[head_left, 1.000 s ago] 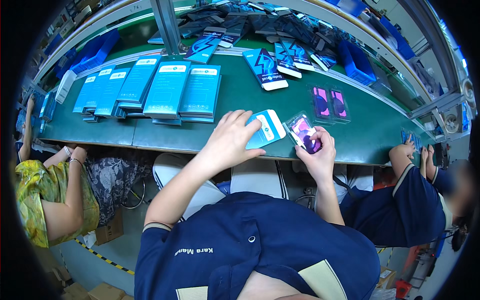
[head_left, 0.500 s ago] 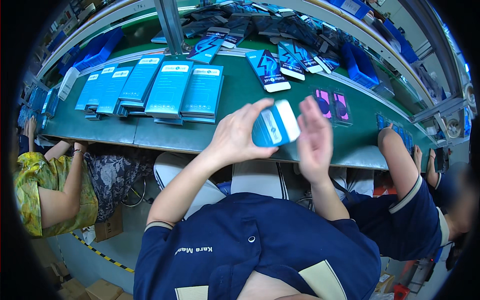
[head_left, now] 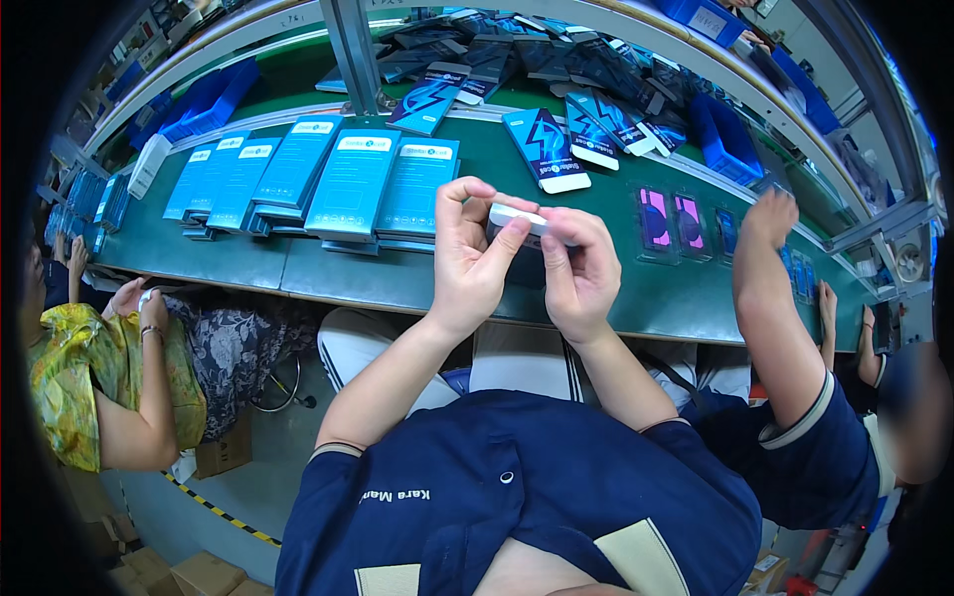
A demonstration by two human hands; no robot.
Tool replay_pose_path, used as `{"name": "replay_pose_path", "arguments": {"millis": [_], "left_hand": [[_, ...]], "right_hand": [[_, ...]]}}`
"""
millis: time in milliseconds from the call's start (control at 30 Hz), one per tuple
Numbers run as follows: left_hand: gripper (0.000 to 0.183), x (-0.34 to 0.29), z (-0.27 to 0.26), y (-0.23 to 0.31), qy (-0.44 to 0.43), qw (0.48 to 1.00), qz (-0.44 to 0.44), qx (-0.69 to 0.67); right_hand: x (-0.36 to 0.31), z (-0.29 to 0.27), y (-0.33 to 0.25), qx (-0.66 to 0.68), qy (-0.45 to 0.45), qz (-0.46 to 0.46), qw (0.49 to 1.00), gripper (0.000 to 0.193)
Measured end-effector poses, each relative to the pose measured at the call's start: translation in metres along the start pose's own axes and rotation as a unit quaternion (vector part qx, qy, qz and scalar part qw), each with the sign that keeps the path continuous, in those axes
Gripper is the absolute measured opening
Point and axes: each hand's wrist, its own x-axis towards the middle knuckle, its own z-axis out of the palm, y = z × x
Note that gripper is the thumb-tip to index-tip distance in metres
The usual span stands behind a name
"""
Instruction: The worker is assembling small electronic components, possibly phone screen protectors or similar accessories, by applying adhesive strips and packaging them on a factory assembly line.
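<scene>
Both hands are raised over the front edge of the green worktable [head_left: 298, 268] and hold one flat blue and white packet [head_left: 519, 218] end-on between them. My left hand [head_left: 475, 253] pinches its left end with thumb and fingers. My right hand [head_left: 581, 273] grips the right end. Most of the packet is hidden behind the fingers. Rows of light blue flat packets [head_left: 353, 184] lie on the table to the left of my hands.
Two clear trays with purple items [head_left: 673, 221] lie to the right. Dark blue packets [head_left: 542, 147] and piles of dark packets [head_left: 556, 55] sit further back, with blue bins [head_left: 723, 134] at the right. A co-worker's arm [head_left: 780, 298] reaches onto the table at right. Another seated person [head_left: 109, 377] is at left.
The packet went from lying face-up in my left hand to being held end-on by both hands. My right hand, which held a purple item a second ago, now grips the packet.
</scene>
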Motion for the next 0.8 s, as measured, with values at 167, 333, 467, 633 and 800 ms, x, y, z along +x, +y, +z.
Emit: {"name": "replay_pose_path", "arguments": {"millis": [167, 333, 467, 633, 800], "left_hand": [[0.014, 0.003, -0.011, -0.011, 0.002, 0.996, 0.003, 0.093], [0.021, 0.002, -0.03, -0.026, -0.039, 0.936, 0.207, 0.282], [0.092, -0.018, -0.033, -0.034, -0.144, 0.823, 0.175, 0.521], [0.091, -0.002, -0.014, 0.009, -0.107, 0.63, 0.084, 0.764], [0.07, 0.027, -0.048, 0.007, -0.031, 0.439, 0.007, 0.898]], "right_hand": [[0.004, 0.006, -0.003, 0.204, 0.063, 0.146, 0.966, 0.026], [-0.018, 0.001, 0.036, 0.046, -0.022, -0.038, 0.998, 0.043], [-0.014, -0.004, 0.038, 0.009, 0.01, 0.072, 0.997, 0.048], [0.051, -0.022, 0.055, -0.257, -0.207, 0.118, 0.937, 0.04], [0.027, -0.033, 0.059, -0.495, -0.376, 0.063, 0.781, 0.061]]}}
